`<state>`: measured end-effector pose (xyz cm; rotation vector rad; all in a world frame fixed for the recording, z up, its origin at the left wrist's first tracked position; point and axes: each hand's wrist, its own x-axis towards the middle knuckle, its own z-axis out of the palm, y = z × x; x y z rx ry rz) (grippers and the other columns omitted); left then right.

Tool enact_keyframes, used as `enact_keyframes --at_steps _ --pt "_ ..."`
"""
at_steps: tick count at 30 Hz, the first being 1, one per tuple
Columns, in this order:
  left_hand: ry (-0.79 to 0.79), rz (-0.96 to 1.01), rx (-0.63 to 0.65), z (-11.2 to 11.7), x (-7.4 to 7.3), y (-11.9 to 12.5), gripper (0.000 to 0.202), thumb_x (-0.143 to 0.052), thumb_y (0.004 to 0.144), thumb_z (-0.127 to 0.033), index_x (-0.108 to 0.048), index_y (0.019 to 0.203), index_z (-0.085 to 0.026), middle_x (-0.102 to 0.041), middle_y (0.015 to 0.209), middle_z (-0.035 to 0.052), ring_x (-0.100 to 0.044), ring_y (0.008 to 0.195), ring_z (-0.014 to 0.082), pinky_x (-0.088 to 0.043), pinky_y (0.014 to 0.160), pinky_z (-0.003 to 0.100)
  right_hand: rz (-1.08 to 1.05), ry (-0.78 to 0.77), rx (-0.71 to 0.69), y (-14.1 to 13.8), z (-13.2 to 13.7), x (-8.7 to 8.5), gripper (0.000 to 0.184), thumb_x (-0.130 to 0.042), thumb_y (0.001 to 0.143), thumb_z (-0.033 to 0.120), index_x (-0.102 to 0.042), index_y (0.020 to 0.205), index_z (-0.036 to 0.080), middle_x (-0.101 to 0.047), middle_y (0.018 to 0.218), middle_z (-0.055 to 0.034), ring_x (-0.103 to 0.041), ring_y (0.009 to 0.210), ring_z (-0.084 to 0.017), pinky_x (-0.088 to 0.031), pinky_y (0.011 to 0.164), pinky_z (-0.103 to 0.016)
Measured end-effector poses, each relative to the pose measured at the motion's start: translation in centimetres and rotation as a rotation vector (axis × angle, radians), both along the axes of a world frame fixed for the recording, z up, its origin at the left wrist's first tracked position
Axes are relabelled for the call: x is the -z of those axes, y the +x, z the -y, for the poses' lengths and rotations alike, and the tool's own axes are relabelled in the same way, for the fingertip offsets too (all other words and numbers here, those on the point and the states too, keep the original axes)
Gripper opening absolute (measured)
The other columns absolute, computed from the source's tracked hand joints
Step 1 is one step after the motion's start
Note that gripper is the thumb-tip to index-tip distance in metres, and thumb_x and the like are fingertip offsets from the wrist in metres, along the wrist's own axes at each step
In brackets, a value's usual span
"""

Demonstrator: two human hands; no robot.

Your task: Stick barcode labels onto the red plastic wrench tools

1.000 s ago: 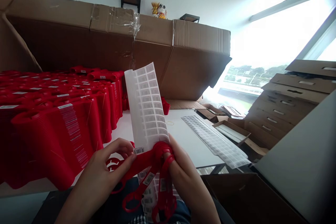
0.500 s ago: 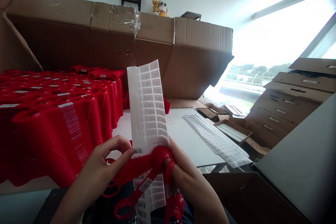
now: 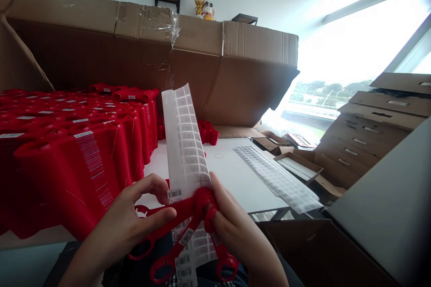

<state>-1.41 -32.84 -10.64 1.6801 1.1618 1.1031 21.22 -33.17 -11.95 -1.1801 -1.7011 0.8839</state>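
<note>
My right hand [image 3: 232, 219] is closed round several red plastic strips with ring-shaped ends [image 3: 163, 269] and also grips a curled label sheet [image 3: 186, 143]. The sheet stands upright above the hand, and its lower part hangs behind the strips. A barcode label [image 3: 174, 193] shows on the sheet's left edge, just above one strip. Another strip carries a small barcode label [image 3: 186, 236]. My left hand [image 3: 134, 215] is beside that left edge, thumb and forefinger apart, the fingertips close to the upper label. Whether the forefinger touches the sheet I cannot tell.
Stacks of red plastic pieces [image 3: 67, 157] with barcode labels fill the table's left side. More label sheets [image 3: 278, 179] lie flat on the white table [image 3: 232, 166], near a rubber band [image 3: 218, 156]. Large cardboard [image 3: 144, 60] leans over the back; cardboard boxes [image 3: 363, 134] are piled at the right.
My left thumb has dropped away from the forefinger, so the pinch has opened beside the label. My right hand has shifted slightly left, with the sheet and red strips tilting left.
</note>
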Motion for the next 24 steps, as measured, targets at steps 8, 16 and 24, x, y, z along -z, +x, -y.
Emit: enact_keyframes --at_steps 8,16,24 --pt "0.014 0.023 0.038 -0.8 0.6 0.2 0.015 -0.074 0.085 -0.039 -0.065 0.084 -0.027 -0.068 0.087 -0.0011 -0.066 0.098 0.0224 -0.047 0.091 0.032 0.041 -0.058 -0.027 0.4 -0.2 0.4 0.065 -0.051 0.093 0.019 -0.044 0.155 0.034 -0.063 0.143 -0.0059 -0.053 0.138 -0.032 -0.046 0.114 -0.054" --pt "-0.009 0.011 0.103 -1.4 0.8 -0.5 0.017 -0.072 0.089 -0.042 -0.063 0.087 -0.027 -0.065 0.090 -0.0015 -0.063 0.097 0.0205 -0.047 0.090 0.031 0.011 -0.044 0.054 -0.1 0.2 0.3 0.058 -0.055 0.093 0.031 -0.053 0.151 0.029 -0.064 0.144 -0.0078 -0.054 0.139 -0.034 -0.047 0.114 -0.052" --pt "-0.129 0.132 0.122 -1.5 0.6 -0.5 0.022 -0.066 0.095 -0.045 -0.065 0.084 -0.026 -0.063 0.082 -0.0039 -0.059 0.085 0.0151 -0.044 0.080 0.025 0.263 -0.081 -0.130 0.5 -0.5 -0.3 0.074 -0.044 0.092 0.019 -0.027 0.164 0.020 -0.056 0.152 -0.0110 -0.051 0.141 -0.030 -0.049 0.113 -0.044"
